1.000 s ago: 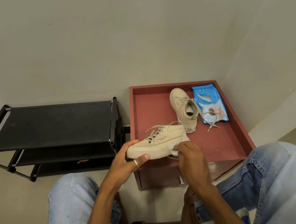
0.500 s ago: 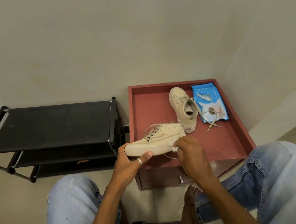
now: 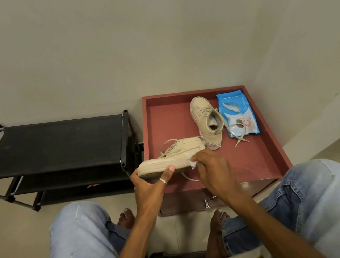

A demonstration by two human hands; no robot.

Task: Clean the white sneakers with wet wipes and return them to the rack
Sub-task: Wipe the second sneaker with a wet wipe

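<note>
Nearest the camera are two knees in pale jeans and bare feet on a light tiled floor. Above them the left hand grips the toe end of a cream sneaker, fingers closed under the sole, thumb on its side. The right hand pinches a white wipe against the shoe's heel. Beyond is a red tray-topped table; on it lie the second sneaker and, just beside it, a blue wipes pack. To the left stands a black shoe rack, its shelves bare, against a plain grey wall.
</note>
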